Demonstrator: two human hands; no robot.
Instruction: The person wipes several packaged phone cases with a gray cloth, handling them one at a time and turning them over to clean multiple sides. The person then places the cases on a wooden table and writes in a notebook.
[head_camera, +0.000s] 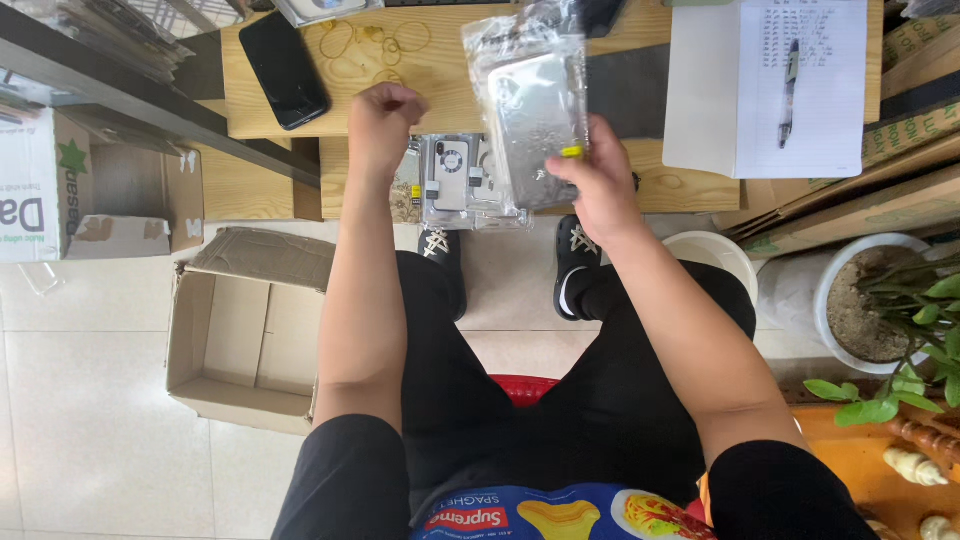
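The clear plastic bag with a phone case inside (530, 110) was up off the counter (440, 75), tilted and held above its near edge, and the right hand (600, 190) had it pinched at the lower corner. That grip was closed tight on the plastic, thumb and fingers clamped by a small yellow tab. Over to the left hand (383, 120): it was curled into a loose fist above the counter, fingers folded in, just beside the bag but not touching it, and whether anything sat inside that grip could not be told.

Directly under the raised bag lay a small stack of bagged phone cases (455, 180), flat on the counter's front edge, between the two hands. Further back on the wood, a scatter of rubber bands (365, 45) lay near a black phone (285, 70), face down to the left. To the right rested an open notebook (765, 85) with a pen (790, 90) lying across its page.

Down below, the person was seated, black shoes (575, 265) on the pale tiled floor. An open cardboard box (245, 335) sat on the floor to the left, near the left arm. On the right stood a white pot with a green plant (890, 310), well apart from the hands, with flattened cardboard (860, 205) leaning behind it.
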